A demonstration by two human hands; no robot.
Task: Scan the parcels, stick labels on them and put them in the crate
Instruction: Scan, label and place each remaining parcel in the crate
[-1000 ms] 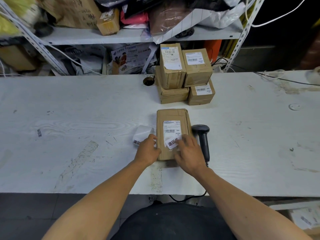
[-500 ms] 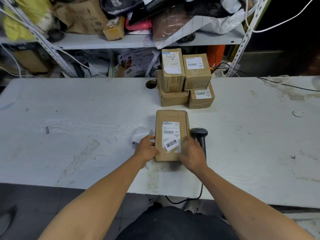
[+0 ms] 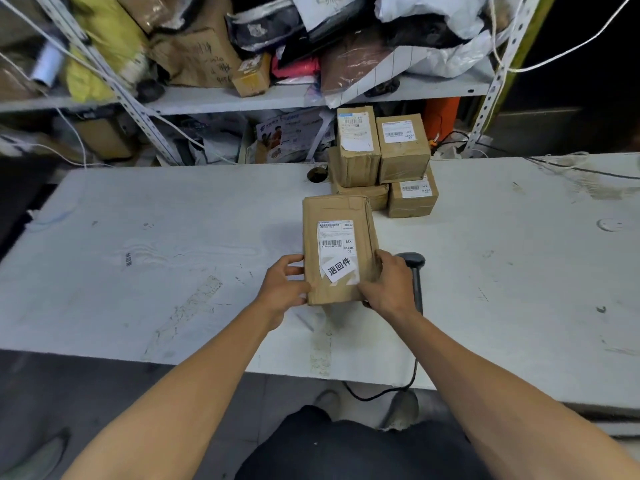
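Observation:
A brown cardboard parcel (image 3: 337,216) is held a little above the white table (image 3: 138,258), with a shipping label and a slanted white sticker (image 3: 341,269) with black characters on its top. My left hand (image 3: 282,289) grips its near left edge. My right hand (image 3: 389,284) grips its near right edge. A black barcode scanner (image 3: 414,271) lies on the table just right of the parcel, partly hidden by my right hand. The roll of stickers is hidden behind my left hand. No crate is in view.
Several labelled brown parcels (image 3: 381,164) are stacked at the table's far edge, beside a round cable hole (image 3: 316,174). Cluttered metal shelves (image 3: 277,95) stand behind the table. The scanner's cable (image 3: 381,393) hangs off the near edge.
My right hand left the sticker and moved to the parcel's right edge. Both hands took hold of the parcel and raised it off the table. The view has tilted up.

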